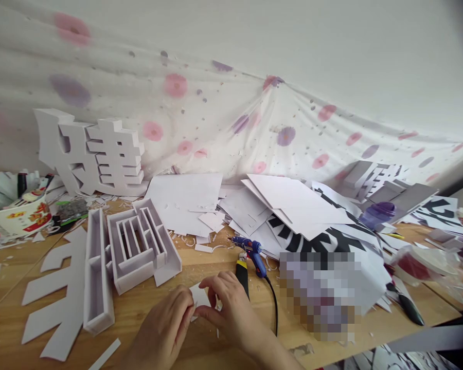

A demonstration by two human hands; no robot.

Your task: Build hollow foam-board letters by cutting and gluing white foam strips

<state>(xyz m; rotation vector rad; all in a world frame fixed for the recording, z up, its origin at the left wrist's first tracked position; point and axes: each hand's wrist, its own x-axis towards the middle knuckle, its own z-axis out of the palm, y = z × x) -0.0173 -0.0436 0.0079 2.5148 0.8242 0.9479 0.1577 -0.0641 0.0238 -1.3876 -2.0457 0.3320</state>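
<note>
Near the table's front edge, my left hand (164,326) and my right hand (231,308) meet around a small white board piece (199,295). The fingers of both hands are closed on it, thumbs near each other at its lower side. Left of my hands lies a white box-like character (139,246) with open compartments and thin inner walls. Beside it are a long narrow white box part (99,272) and a flat white cut-out (67,293). A blue glue gun (250,252) rests just beyond my right hand, its black cable running towards the front.
White sheets (293,200) and black-printed paper lie at the back right. A finished white character (94,154) stands at the back left near a patterned bowl (19,221). A black-and-yellow tool (242,277) lies by the glue gun. A black-handled tool (409,308) is far right.
</note>
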